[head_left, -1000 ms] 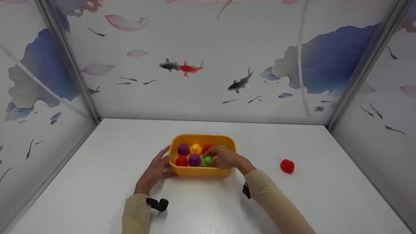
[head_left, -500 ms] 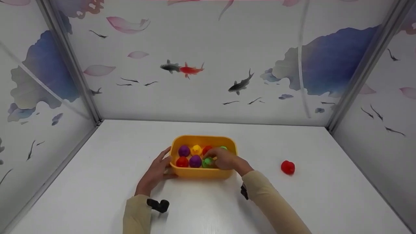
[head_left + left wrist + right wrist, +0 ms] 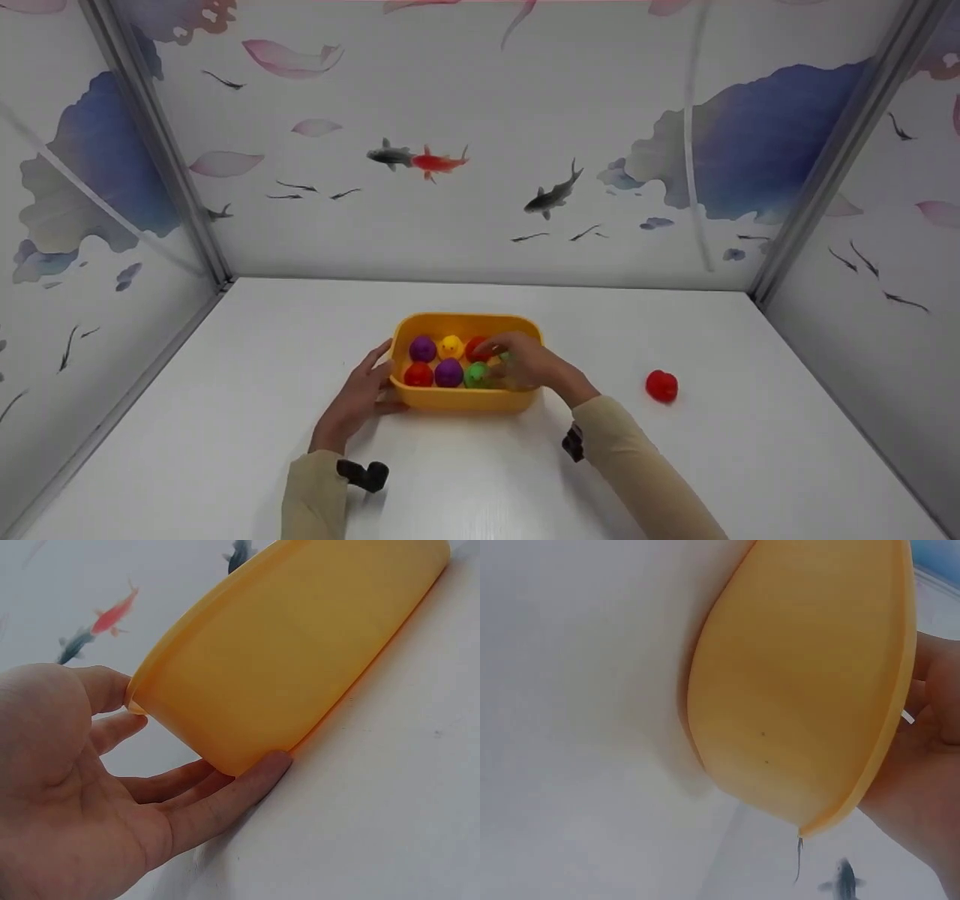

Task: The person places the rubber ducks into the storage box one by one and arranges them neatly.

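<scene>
A yellow-orange plastic bin (image 3: 465, 399) stands on the white table. In it lie several small rounded toys: a purple one (image 3: 422, 348), a yellow duck-like one (image 3: 451, 346), a red one (image 3: 418, 374), another purple one (image 3: 448, 373) and a green one (image 3: 477, 375). My left hand (image 3: 362, 397) holds the bin's left end, its digits against the rim and lower wall in the left wrist view. Over the bin's right part is my right hand (image 3: 529, 361), fingers parted above the green toy. It covers part of another red toy (image 3: 477, 348); its fingertips are partly hidden.
A lone red toy (image 3: 661, 386) lies on the table (image 3: 600, 330), right of the bin. Printed panels close the space at the back (image 3: 480, 247) and on both sides. A small black device (image 3: 363, 475) sits at the left wrist.
My right hand's fingers have loosened and lifted slightly away from the green toy. The left hand and the bin stay in place.
</scene>
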Demonstrator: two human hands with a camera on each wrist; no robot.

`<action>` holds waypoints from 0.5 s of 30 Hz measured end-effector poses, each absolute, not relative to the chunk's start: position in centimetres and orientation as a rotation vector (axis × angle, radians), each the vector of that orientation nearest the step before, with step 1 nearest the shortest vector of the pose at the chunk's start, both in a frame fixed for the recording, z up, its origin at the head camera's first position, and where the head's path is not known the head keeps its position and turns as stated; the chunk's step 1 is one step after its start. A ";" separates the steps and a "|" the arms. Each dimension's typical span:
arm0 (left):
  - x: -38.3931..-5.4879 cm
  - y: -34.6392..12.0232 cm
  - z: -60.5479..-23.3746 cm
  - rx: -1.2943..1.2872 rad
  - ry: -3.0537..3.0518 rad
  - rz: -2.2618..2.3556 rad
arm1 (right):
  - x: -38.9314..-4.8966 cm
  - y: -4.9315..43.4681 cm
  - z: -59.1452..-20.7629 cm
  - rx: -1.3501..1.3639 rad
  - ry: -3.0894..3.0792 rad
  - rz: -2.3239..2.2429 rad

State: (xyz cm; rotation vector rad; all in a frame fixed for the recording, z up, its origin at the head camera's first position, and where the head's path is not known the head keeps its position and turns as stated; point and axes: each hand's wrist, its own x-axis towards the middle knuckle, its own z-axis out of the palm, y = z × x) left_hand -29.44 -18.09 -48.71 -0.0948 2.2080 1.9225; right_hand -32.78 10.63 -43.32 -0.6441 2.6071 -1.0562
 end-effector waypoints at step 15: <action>-29.5 -18.1 -48.9 -0.084 2.216 1.923 | -30.4 15.4 -41.9 -0.502 2.702 -1.374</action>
